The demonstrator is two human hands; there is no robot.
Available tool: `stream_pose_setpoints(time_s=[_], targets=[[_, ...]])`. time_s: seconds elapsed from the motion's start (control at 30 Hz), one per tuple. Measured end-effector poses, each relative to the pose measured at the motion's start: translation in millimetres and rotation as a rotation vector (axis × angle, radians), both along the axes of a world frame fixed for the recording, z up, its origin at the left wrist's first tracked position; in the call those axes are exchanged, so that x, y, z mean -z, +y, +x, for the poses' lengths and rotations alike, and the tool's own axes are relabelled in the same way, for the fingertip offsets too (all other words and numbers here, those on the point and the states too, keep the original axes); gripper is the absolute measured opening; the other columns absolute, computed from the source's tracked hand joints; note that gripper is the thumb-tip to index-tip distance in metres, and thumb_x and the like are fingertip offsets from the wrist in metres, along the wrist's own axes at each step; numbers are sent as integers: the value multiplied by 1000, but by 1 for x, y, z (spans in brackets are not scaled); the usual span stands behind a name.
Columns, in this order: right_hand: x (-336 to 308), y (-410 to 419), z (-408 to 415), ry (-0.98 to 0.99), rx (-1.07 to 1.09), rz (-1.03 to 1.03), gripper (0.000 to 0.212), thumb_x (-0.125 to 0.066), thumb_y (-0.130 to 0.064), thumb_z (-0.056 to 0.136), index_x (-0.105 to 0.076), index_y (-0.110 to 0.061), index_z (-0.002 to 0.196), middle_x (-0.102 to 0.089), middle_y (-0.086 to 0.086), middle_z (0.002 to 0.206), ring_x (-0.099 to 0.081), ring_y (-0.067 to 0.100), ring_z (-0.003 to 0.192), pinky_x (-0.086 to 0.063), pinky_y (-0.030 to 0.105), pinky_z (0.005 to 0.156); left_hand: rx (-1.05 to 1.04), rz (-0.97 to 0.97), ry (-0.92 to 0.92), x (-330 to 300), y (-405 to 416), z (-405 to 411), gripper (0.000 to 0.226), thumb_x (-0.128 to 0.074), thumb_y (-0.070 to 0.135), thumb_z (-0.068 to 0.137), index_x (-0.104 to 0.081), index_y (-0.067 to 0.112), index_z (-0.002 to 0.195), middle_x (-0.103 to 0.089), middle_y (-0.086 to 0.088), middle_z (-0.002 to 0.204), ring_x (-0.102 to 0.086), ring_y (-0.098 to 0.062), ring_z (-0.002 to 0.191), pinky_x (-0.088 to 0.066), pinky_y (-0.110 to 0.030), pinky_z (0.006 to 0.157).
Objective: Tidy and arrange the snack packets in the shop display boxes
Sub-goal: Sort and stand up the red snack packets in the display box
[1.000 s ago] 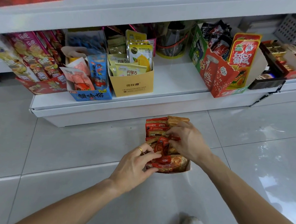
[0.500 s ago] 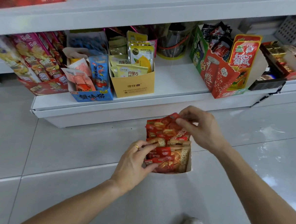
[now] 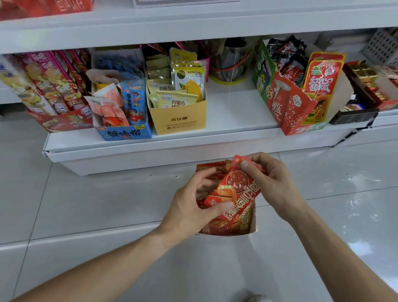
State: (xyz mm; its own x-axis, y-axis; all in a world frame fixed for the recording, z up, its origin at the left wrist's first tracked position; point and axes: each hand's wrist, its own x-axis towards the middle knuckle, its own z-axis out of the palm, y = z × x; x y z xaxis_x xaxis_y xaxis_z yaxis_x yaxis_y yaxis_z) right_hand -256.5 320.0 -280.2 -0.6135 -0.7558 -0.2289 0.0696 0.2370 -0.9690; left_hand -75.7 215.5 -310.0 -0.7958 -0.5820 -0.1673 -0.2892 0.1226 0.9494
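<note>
My right hand [image 3: 270, 183] pinches the red packet [image 3: 234, 191] at its 12 o'clock corner; my left hand [image 3: 189, 211] grips its 7 o'clock edge, above the box [image 3: 254, 227]. Light, crinkly, slippery foil: hold the sealed edges. Half a second ago it lay lower, among the others.

On the bottom shelf [image 3: 240, 111], a bare gap lies between the yellow box [image 3: 179, 118] and the red cola-print box [image 3: 288, 110]; a clear tub [image 3: 230, 63] stands at its back. The upper shelf [image 3: 202, 26] hangs low overhead. The white floor box [image 3: 253, 222] is packed with red packets [image 3: 225, 225], both hands [image 3: 189, 211] over it, probably leaving little room inside. Bare floor tiles [image 3: 91, 197] spread left and right.
</note>
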Motion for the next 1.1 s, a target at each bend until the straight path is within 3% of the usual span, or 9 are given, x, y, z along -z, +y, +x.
stream_pose_setpoints(time_s=[0.1, 0.17, 0.27, 0.43, 0.63, 0.77, 0.87, 1.0, 1.1], targets=[[0, -2, 7, -34, -17, 8, 21, -67, -23, 94, -66, -4, 102, -76, 11, 90, -74, 23, 79, -59, 29, 65, -42, 107, -23, 0, 2, -6, 31, -81, 26, 84, -72, 25, 113, -76, 8, 105, -72, -8, 99, -59, -37, 91], [-2, 0, 9, -70, -3, -1, 23, -67, -25, 93, -66, -5, 104, -75, 8, 90, -74, 20, 80, -58, 26, 65, -80, 247, -32, 1, 0, -4, 24, -81, 19, 84, -75, 19, 107, -77, 2, 103, -73, -14, 97, -60, -41, 90], [-2, 12, 4, -134, 47, 15, 38, -74, -31, 83, -64, -11, 113, -76, 5, 95, -74, 17, 89, -58, 25, 71, -150, 426, -13, 1, -4, -2, 25, -81, 16, 82, -75, 16, 107, -77, -3, 104, -74, -21, 99, -60, -35, 84], [14, 28, 23, -185, -142, 153, 66, -88, -14, 71, -57, -19, 129, -76, 3, 109, -74, 20, 99, -59, 38, 87, -186, 529, -18, -4, -5, -2, 29, -80, 15, 82, -74, 17, 110, -77, -4, 104, -75, -20, 97, -59, -31, 79], [16, 32, 27, -237, -91, 102, 51, -80, -8, 79, -58, -12, 125, -76, 10, 106, -74, 27, 99, -57, 51, 93, -158, 597, -13, -7, -4, -1, 33, -78, 14, 84, -72, 16, 116, -76, -5, 111, -73, -25, 104, -58, -42, 92], [12, 31, 24, -254, -91, 106, 40, -74, -14, 87, -60, -10, 124, -77, 10, 105, -74, 27, 99, -58, 46, 91, -167, 546, -15, -7, -2, -1, 35, -80, 14, 83, -71, 18, 116, -76, -5, 110, -73, -24, 104, -58, -47, 93], [13, 30, 28, -252, -84, 109, 45, -79, -15, 83, -61, -15, 124, -77, 7, 105, -74, 24, 99, -58, 41, 89, -184, 486, -38, -8, -2, -3, 34, -83, 16, 80, -71, 20, 111, -77, -1, 104, -74, -20, 99, -60, -44, 90], [19, 28, 34, -239, -47, 101, 48, -81, -16, 80, -61, -16, 124, -77, 7, 106, -74, 24, 99, -58, 44, 89, -185, 457, -64, -8, -3, -3, 34, -84, 18, 79, -70, 19, 109, -78, 0, 101, -75, -18, 96, -61, -39, 85], [22, 28, 38, -349, 56, 32, 51, -83, -16, 76, -62, -13, 122, -76, 11, 107, -74, 30, 99, -58, 42, 86, -234, 590, 13, -9, 0, -6, 33, -79, 9, 82, -66, 10, 112, -77, -9, 105, -75, -24, 98, -61, -34, 80]])
